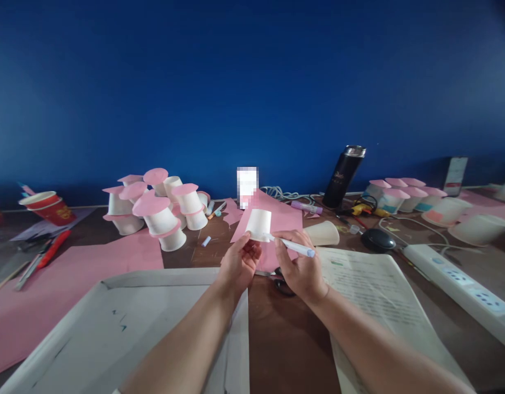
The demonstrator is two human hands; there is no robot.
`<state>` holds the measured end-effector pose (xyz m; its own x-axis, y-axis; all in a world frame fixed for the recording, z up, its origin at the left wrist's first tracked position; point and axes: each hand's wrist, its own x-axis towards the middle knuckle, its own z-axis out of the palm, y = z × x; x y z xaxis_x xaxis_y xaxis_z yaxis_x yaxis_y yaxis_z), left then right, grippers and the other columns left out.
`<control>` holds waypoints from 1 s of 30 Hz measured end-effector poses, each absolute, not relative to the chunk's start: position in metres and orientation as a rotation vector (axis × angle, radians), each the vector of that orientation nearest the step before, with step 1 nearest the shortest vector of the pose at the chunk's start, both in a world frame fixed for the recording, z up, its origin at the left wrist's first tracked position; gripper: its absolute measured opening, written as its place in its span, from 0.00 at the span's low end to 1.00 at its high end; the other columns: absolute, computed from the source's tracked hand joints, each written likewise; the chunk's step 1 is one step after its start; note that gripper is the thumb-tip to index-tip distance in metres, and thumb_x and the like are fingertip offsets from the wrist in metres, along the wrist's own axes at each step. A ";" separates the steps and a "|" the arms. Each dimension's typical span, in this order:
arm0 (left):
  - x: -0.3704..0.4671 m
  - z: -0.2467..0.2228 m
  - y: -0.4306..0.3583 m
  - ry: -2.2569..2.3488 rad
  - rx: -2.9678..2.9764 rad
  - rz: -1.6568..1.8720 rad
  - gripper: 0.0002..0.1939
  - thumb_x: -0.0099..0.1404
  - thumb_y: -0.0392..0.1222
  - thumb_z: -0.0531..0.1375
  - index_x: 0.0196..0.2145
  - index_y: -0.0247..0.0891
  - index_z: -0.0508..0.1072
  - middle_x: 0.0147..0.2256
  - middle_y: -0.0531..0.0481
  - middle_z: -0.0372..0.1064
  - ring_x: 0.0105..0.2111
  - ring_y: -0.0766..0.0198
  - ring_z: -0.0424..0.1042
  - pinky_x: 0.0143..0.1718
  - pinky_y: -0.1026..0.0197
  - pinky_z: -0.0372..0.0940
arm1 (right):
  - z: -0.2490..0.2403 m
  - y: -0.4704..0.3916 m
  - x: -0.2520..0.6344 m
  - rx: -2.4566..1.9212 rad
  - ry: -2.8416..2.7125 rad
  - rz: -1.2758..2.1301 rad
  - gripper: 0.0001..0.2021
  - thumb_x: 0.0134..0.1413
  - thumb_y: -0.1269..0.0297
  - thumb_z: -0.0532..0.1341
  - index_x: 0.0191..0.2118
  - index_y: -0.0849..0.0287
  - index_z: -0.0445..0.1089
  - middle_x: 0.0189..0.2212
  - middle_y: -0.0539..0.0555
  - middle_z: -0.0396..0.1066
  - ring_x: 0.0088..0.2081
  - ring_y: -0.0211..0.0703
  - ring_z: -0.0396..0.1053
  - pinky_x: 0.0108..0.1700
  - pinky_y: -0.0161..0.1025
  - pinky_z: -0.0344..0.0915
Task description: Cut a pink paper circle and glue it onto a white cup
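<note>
My left hand (241, 261) is closed on the lower edge of a small white paper cup (259, 223), held above a pink paper sheet (285, 214). Between the fingers of my right hand (305, 269) is a pale marker pen (296, 247). Its tip meets the lower right side of the cup, or sits very close to it; I cannot tell which. Under my right hand lies a pair of scissors (285, 287) with dark handles, partly covered. Just right of the hand, another white paper cup (324, 233) lies on its side. A small marker cap (206, 241) rests to the left.
Stacked white cups with pink paper tops (152, 208) stand at left, similar cups (395, 198) at far right. A tilted black thermos (343, 178), a mouse (377, 239) and a power strip (461, 287) are on the right. A white tray-like sheet (154, 323) and a printed page (369, 295) lie nearest.
</note>
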<state>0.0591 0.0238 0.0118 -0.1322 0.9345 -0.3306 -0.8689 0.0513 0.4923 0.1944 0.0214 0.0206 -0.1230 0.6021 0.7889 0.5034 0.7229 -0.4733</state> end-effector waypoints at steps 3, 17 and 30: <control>0.059 0.012 0.023 0.706 0.112 1.545 0.01 0.59 0.31 0.60 0.29 0.30 0.71 0.24 0.49 0.68 0.23 0.71 0.69 0.27 0.69 0.68 | 0.021 0.021 0.194 -0.879 -1.777 0.098 0.06 0.57 0.69 0.56 0.38 0.56 0.69 0.33 0.54 0.73 0.37 0.45 0.70 0.44 0.44 0.63; 0.058 0.010 0.024 0.675 0.106 1.551 0.01 0.58 0.30 0.60 0.29 0.31 0.71 0.24 0.50 0.69 0.24 0.71 0.70 0.30 0.68 0.68 | 0.023 0.019 0.194 -0.850 -1.850 0.084 0.05 0.56 0.69 0.57 0.37 0.57 0.69 0.31 0.53 0.73 0.35 0.44 0.69 0.44 0.44 0.61; 0.059 0.010 0.025 0.671 0.077 1.561 0.02 0.58 0.29 0.59 0.29 0.32 0.71 0.23 0.51 0.69 0.23 0.71 0.69 0.30 0.69 0.69 | 0.022 0.020 0.194 -0.883 -1.846 0.064 0.05 0.57 0.68 0.56 0.37 0.57 0.69 0.32 0.54 0.73 0.36 0.45 0.70 0.44 0.45 0.62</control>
